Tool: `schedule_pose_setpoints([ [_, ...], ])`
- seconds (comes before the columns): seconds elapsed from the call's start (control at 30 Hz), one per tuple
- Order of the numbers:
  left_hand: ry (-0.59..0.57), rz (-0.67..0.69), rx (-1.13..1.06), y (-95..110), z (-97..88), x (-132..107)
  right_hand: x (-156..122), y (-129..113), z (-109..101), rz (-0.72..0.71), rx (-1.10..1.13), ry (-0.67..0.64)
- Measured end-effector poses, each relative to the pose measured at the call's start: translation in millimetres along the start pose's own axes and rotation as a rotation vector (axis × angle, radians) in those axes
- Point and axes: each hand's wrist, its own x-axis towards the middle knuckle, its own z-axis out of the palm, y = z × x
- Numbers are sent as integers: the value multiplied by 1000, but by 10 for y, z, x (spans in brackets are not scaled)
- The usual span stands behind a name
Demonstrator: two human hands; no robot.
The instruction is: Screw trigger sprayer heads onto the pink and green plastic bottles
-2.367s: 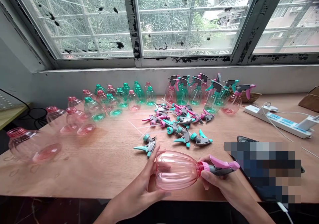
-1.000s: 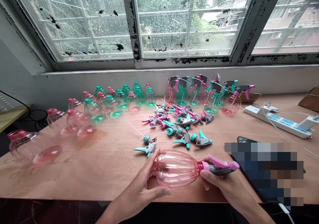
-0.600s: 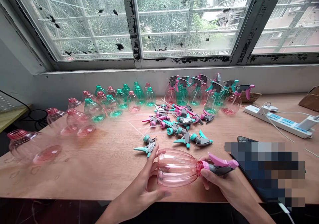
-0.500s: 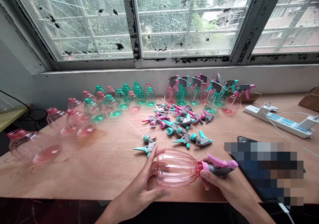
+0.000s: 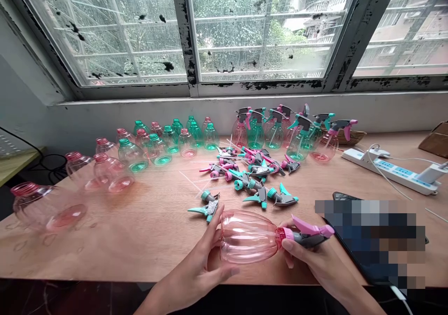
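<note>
A clear pink spray bottle lies on its side between my hands, its base to the left and its pink-and-grey trigger head to the right. My left hand grips the base end, fingers behind and thumb along the underside. With thumb and fingers my right hand pinches the pink collar at the neck, where the head meets the bottle. Just beyond my left fingers rests a teal-and-grey trigger head. Behind the bottle lies a pile of loose pink and teal trigger heads with thin tubes.
Headless pink and green bottles stand along the left and back of the wooden table. Several bottles with heads fitted stand at the back. To the right are a power strip with cables and a dark, partly blurred device.
</note>
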Motion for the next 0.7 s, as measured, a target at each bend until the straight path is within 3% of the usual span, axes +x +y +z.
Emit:
schedule_pose_setpoints([
  [0.3,-2,-49,-24,-30,-22,-13,1,31,-15,-17,1,-18],
  [0.5,-14,41,18,-29,-18,-13,0,33,-20,-11,-22,-18],
  [0.7,-38,30,11,-31,-23,-2,1,13,-12,-24,-58,-21],
])
